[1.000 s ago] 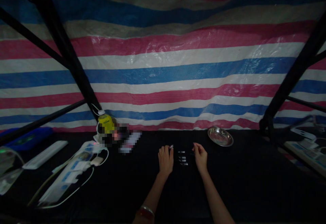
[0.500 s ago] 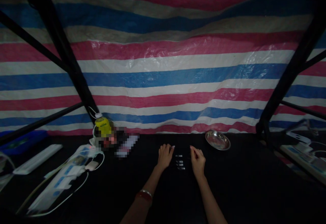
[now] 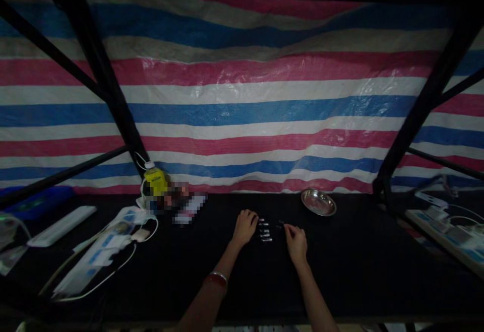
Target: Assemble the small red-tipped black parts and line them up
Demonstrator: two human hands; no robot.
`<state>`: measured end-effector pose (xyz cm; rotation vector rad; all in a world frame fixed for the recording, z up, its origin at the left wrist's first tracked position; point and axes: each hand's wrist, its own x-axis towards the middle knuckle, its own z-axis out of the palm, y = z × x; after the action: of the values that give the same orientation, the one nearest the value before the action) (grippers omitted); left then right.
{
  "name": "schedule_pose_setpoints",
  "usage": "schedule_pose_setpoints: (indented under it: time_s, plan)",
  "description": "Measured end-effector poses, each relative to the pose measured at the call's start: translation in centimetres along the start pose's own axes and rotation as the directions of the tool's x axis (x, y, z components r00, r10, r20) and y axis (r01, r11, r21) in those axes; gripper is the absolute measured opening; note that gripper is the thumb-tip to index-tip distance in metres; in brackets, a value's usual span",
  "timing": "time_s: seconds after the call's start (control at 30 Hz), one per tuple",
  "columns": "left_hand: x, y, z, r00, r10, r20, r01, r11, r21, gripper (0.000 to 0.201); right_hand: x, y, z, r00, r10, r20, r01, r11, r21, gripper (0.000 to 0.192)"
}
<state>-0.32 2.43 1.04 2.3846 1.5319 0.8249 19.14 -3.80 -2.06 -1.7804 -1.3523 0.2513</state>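
Several small shiny cylinder-like pieces (image 3: 264, 231) lie one below another in a short column on the black table (image 3: 234, 291). My left hand (image 3: 245, 227) is left of the column, its fingers curled and closed at the topmost small shiny piece (image 3: 261, 219). Right of the column, the thumb and fingers of my right hand (image 3: 297, 243) are pinched together at a small dark piece (image 3: 280, 224). Both pieces are too small and dim to name their kind. A round metal dish (image 3: 318, 203) sits beyond my right hand.
Power strips (image 3: 93, 259) with plugs and white cables spread over the left side, near a yellow-labelled bottle (image 3: 156, 181). A blurred-out phone-like item (image 3: 190, 209) lies beside it. Black frame posts (image 3: 113, 100) stand before a striped tarp (image 3: 257, 85). More cables (image 3: 454, 221) lie right.
The piece at my left fingertips now lies at the top of the column. A dark piece shows at my right fingertips, and that hand sits slightly lower. The view has shifted a little.
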Motion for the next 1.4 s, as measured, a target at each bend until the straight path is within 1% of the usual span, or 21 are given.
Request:
schedule_pose_setpoints:
  time_s: [0.1, 0.17, 0.23, 0.3, 0.43, 0.53, 0.6, 0.7, 0.77, 0.87, 1.0, 1.13, 1.2, 1.27, 1.33, 1.4]
  plan:
    - [-0.7, 0.3, -0.5, 1.000, 0.015, -0.019, -0.016, 0.998, -0.056, 0.034, 0.0, -0.4, -0.2, 0.998, -0.002, 0.065, 0.005, 0.999, -0.042, 0.038]
    - [-1.4, 0.5, -0.8, 0.999, 0.038, -0.016, -0.039, 0.998, -0.048, 0.036, 0.0, -0.5, -0.4, 0.996, -0.020, 0.091, 0.023, 0.999, -0.029, 0.037]
    - [-2.2, 0.7, -1.0, 0.995, 0.096, 0.019, -0.096, 0.995, -0.022, 0.044, 0.0, -0.4, -0.4, 0.995, -0.024, 0.094, 0.023, 1.000, 0.004, 0.039]
    - [-2.9, 0.9, -1.1, 0.989, 0.133, 0.065, -0.133, 0.991, 0.006, 0.057, 0.0, -0.2, -0.4, 0.997, 0.007, 0.081, -0.010, 0.999, 0.033, 0.042]
    - [-3.9, 1.1, -0.9, 0.986, 0.091, 0.139, -0.104, 0.991, 0.090, 0.084, -0.1, 0.0, -0.3, 0.995, 0.073, 0.067, -0.079, 0.994, 0.079, 0.045]
    - [-4.2, 1.0, -0.6, 0.982, 0.075, 0.174, -0.099, 0.986, 0.133, 0.095, -0.1, 0.1, -0.4, 0.997, 0.076, 0.025, -0.078, 0.992, 0.097, 0.045]
    - [-4.2, 1.0, -0.5, 0.980, 0.071, 0.186, -0.099, 0.984, 0.147, 0.093, -0.2, 0.2, -0.4, 0.998, 0.059, -0.021, -0.058, 0.996, 0.065, 0.046]
    - [-4.1, 0.9, -0.3, 0.982, 0.069, 0.176, -0.098, 0.982, 0.163, 0.078, -0.2, 0.5, -0.3, 0.998, 0.015, -0.054, -0.016, 1.000, -0.024, 0.046]
    - [-4.0, 0.9, -0.2, 0.987, 0.054, 0.151, -0.081, 0.981, 0.178, 0.071, -0.2, 0.7, -0.1, 0.998, 0.009, -0.059, -0.013, 0.997, -0.075, 0.047]
    - [-3.9, 0.9, 0.0, 0.992, 0.004, 0.129, -0.031, 0.978, 0.206, 0.071, -0.3, 0.7, 0.1, 0.999, -0.009, -0.041, 0.004, 0.992, -0.126, 0.047]
    - [-3.9, 0.9, 0.1, 0.990, -0.032, 0.136, 0.002, 0.977, 0.212, 0.072, -0.4, 0.7, 0.0, 0.999, -0.041, -0.016, 0.038, 0.988, -0.149, 0.043]
    - [-3.8, 0.9, 0.0, 0.991, -0.026, 0.134, -0.001, 0.980, 0.198, 0.062, -0.4, 0.5, -0.2, 0.999, 0.005, -0.033, -0.011, 0.983, -0.184, 0.040]
    - [-3.8, 0.9, 0.0, 0.991, -0.022, 0.131, -0.004, 0.980, 0.199, 0.058, -0.5, 0.1, -0.3, 0.996, 0.059, -0.061, -0.072, 0.968, -0.242, 0.040]
    - [-3.7, 0.9, 0.0, 0.992, -0.019, 0.129, -0.007, 0.980, 0.199, 0.056, -0.5, -0.3, -0.1, 0.992, 0.101, -0.075, -0.119, 0.941, -0.316, 0.045]
    - [-3.7, 0.8, 0.0, 0.991, -0.011, 0.132, -0.016, 0.980, 0.197, 0.054, -0.6, -0.8, 0.1, 0.993, 0.111, -0.045, -0.120, 0.917, -0.380, 0.051]
    - [-3.7, 0.8, 0.1, 0.991, -0.002, 0.135, -0.024, 0.981, 0.193, 0.053, -0.7, -1.1, 0.4, 0.994, 0.109, 0.010, -0.094, 0.900, -0.425, 0.058]
